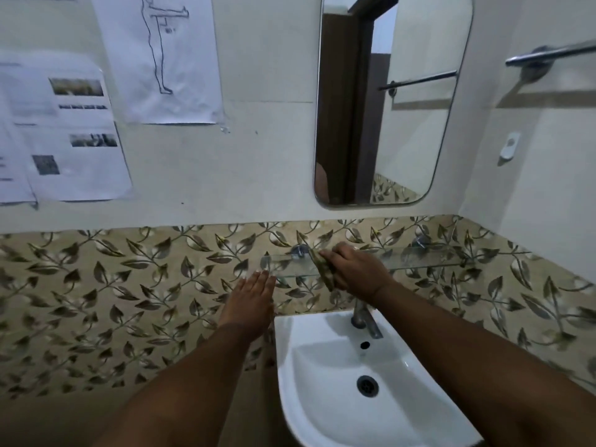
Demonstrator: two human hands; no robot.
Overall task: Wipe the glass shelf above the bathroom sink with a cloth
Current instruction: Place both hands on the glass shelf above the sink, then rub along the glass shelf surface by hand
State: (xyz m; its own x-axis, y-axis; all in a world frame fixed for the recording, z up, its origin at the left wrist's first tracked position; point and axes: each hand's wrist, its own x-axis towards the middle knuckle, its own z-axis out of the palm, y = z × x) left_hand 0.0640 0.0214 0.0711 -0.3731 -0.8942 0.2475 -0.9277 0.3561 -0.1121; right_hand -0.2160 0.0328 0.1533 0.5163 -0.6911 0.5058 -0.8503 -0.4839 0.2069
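A clear glass shelf [419, 261] runs along the leaf-patterned tiles above the white sink [322, 366]. My right hand [354, 269] rests on the shelf's left part, gripping a dark olive cloth [324, 269] pressed against the glass. My left hand [251, 301] is flat with fingers together, its fingertips at the shelf's left end, holding nothing.
A metal tap [364, 319] stands below the shelf, partly behind my right wrist. A mirror [387, 101] hangs above. Papers [64, 130] are stuck on the wall at left. A chrome towel bar [554, 54] is at upper right.
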